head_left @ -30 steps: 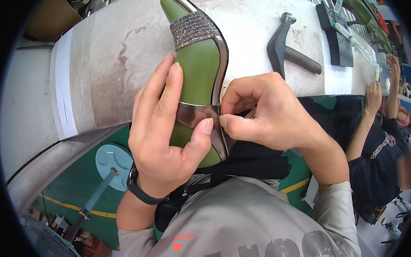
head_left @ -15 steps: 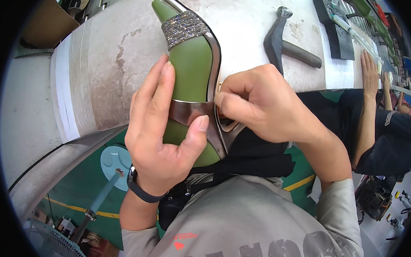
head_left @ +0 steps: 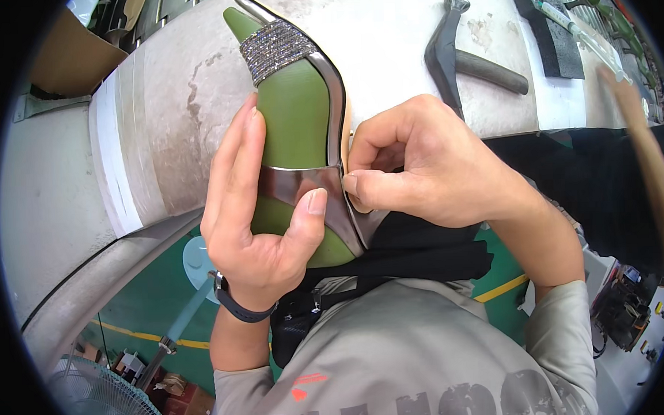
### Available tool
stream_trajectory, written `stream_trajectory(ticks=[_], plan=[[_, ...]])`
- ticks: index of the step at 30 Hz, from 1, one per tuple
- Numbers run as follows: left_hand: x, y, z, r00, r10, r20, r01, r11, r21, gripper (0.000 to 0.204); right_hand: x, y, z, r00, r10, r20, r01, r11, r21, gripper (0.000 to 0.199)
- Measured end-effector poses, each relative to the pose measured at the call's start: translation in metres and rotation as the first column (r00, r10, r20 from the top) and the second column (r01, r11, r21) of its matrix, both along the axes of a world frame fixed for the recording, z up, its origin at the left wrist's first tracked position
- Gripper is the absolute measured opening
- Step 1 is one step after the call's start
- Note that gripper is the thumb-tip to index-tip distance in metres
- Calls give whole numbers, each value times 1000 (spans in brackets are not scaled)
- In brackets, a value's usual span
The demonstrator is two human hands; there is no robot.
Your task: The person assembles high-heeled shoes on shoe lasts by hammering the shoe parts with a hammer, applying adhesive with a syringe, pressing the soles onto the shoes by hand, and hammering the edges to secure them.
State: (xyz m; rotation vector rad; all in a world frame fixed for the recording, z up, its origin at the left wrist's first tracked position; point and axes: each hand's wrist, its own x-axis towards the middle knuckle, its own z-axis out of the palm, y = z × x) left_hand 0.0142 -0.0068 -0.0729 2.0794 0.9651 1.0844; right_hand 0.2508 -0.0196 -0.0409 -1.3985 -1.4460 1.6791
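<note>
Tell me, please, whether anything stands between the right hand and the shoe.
Nothing visible does: the right hand appears to touch the shoe at its right edge, opposite the left hand. The hammer lies apart, farther right.

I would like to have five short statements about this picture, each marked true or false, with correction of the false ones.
1. The left hand has its thumb on the metallic strap. True.
2. The right hand holds the hammer. False: it is at the right edge of the green shoe last.
3. A glittery band wraps the green shoe last near its pointed end. True.
4. The watch is worn on the right arm. False: on the left.
5. A fan shows at lower right. False: lower left.
</note>
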Motion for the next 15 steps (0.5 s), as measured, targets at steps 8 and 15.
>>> stream_trajectory(ticks=[8,15], plan=[[6,4,1,1000,1,11,-1,1000,-8,71,7,4,1,999,3,-34,-3,1000,4,13],[4,-5,0,992,109,59,-95,975,-203,70,22,-25,-2,956,-271,-108,292,878,380,15]])
